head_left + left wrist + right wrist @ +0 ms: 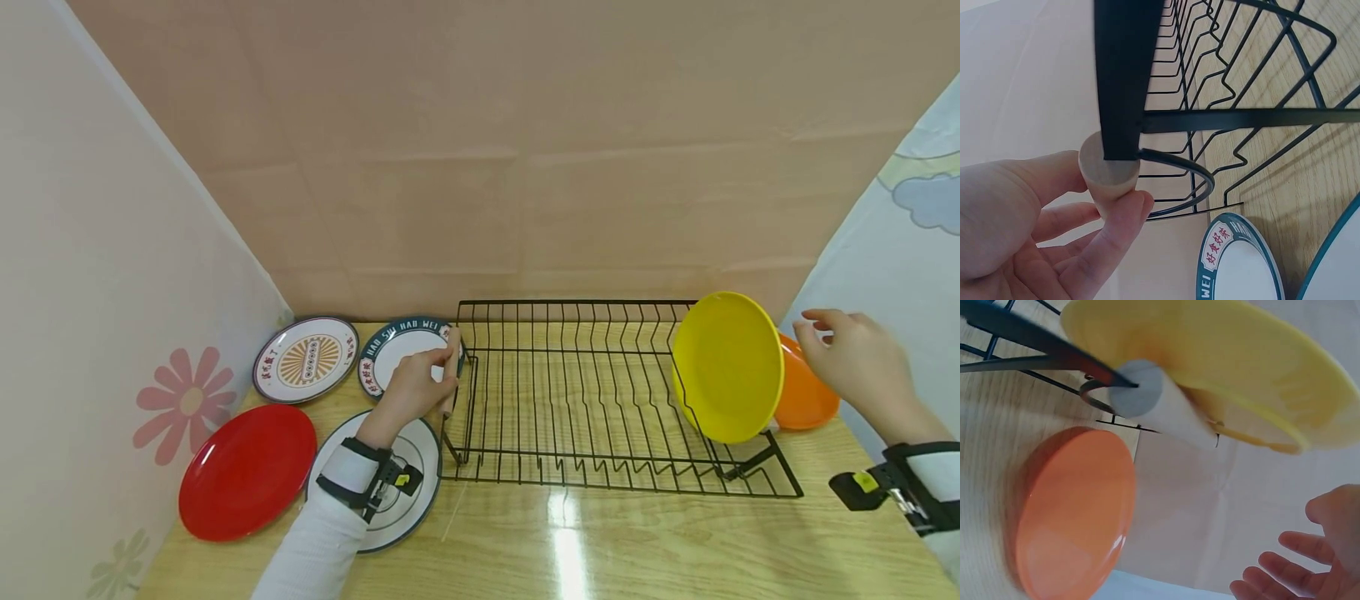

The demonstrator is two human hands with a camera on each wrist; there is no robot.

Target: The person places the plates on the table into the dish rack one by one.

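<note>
**A:** Glossy wooden desk [570, 542], peach paper wall behind, flower-print panel at 9 o'clock. Black wire rack [600, 400] sits mid-desk.

**B:** Yep — yellow plate [727, 367] stands upright at its 3 o'clock end, orange plate [810, 396] half hidden behind it. Red plate [247, 471] and three patterned ones lie around 8 to 10.

**A:** Left hand [412, 392] fingers are clamped on the rack's wooden handle [1109, 178]. Right hand [851, 358] hovers near the orange plate — fingers apart, holding nothing; its forearm is cut off.

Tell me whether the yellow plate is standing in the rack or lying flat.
Standing. The yellow plate sits on edge in the black wire rack's right end, leaning slightly; no hand touches it.
</note>
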